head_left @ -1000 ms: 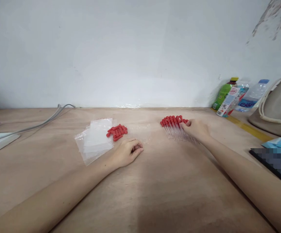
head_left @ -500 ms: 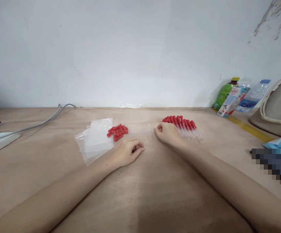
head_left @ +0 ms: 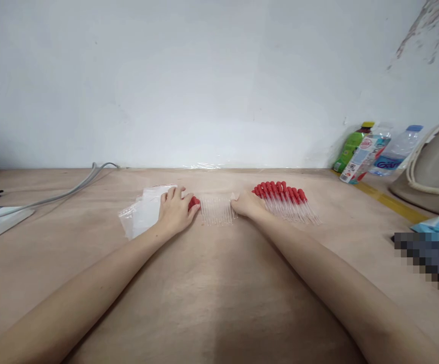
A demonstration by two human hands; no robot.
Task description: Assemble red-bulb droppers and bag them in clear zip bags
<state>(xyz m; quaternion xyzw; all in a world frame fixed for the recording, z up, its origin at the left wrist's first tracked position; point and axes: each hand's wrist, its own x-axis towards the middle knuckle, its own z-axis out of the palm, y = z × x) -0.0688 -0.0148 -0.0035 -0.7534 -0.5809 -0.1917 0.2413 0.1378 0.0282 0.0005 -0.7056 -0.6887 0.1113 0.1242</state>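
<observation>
My left hand [head_left: 176, 210] rests over the pile of red rubber bulbs [head_left: 193, 202] with its fingers apart, covering most of them. Its thumb lies beside the few bulbs that show. A row of clear dropper tubes [head_left: 216, 211] lies side by side between my hands. At the right end of that row, my right hand [head_left: 248, 203] is closed in a pinch at the upper end of a tube; its fingertips are partly hidden. Just right of this hand lie several droppers with red bulbs on their clear tubes [head_left: 280, 194], fanned out in a row.
Clear plastic bags [head_left: 143, 217] lie partly under my left hand. Bottles [head_left: 350, 146], a carton [head_left: 363, 159] and a beige bag [head_left: 432, 167] stand at the right back. A grey cable [head_left: 79, 187] crosses the left side of the table. A wall [head_left: 219, 86] rises behind.
My left hand has moved left and away from me, from in front of the tubes onto the red bulbs, and its fingers have spread. My right hand has shifted slightly left to the row's end.
</observation>
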